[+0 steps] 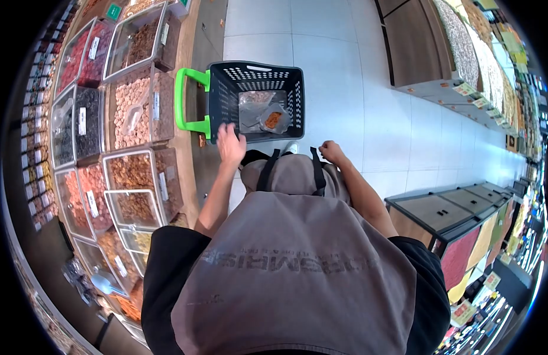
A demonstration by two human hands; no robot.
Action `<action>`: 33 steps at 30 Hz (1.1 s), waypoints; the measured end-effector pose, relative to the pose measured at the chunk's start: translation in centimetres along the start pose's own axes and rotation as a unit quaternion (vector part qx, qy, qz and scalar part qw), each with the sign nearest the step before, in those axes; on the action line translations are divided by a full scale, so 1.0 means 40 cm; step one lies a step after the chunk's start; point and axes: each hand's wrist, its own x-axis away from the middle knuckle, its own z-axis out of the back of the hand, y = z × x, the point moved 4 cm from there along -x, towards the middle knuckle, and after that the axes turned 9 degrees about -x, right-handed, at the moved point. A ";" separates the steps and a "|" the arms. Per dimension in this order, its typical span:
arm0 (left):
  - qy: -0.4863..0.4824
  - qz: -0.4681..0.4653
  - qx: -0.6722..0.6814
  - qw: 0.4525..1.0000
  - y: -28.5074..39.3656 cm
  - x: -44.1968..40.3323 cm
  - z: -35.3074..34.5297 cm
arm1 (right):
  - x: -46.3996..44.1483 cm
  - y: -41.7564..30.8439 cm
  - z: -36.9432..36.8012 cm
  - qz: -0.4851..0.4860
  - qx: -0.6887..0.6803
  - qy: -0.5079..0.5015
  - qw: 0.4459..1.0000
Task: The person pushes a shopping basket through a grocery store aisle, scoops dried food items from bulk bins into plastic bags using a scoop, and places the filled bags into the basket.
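My left hand (230,144) is open beside the near left corner of a dark shopping basket (256,66), with its fingers apart and nothing visible in them. The basket has a bright green handle (180,100) on its left side. Inside it lie a clear plastic bag (250,109) and a smaller clear bag with orange-brown food (274,120). My right hand (329,151) is curled closed near the dark strap (317,171) of my grey-brown apron (291,260). Whether anything is inside those fingers cannot be made out.
To the left runs a wooden counter (188,118) with several clear bins of dried food, one holding pale pieces and a scoop (133,118). Dark cabinets (445,210) and a display unit (419,44) stand to the right. Light floor tiles (327,89) lie between them.
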 end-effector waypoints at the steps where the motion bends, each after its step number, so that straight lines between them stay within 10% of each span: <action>1: -0.085 0.083 0.008 0.993 -0.004 0.046 -0.065 | 0.019 0.019 0.038 -0.004 -0.003 0.012 1.000; 4: -0.236 0.203 0.132 0.941 -0.132 0.235 -0.374 | 0.011 0.136 0.072 0.031 0.162 0.007 0.986; 9: -0.114 0.404 0.187 0.888 -0.125 0.358 -0.202 | 0.062 0.273 0.053 -0.009 0.094 -0.136 0.986; 19: -0.160 0.376 0.228 0.884 -0.283 0.664 -0.410 | -0.082 0.172 0.003 0.110 0.158 -0.137 0.972; 25: -0.206 0.360 0.255 0.873 -0.190 0.630 -0.429 | -0.102 0.018 0.036 0.050 -0.043 -0.098 0.993; 33: -0.231 0.340 0.256 0.875 -0.198 0.491 -0.412 | -0.121 0.009 -0.022 0.085 0.091 -0.142 0.982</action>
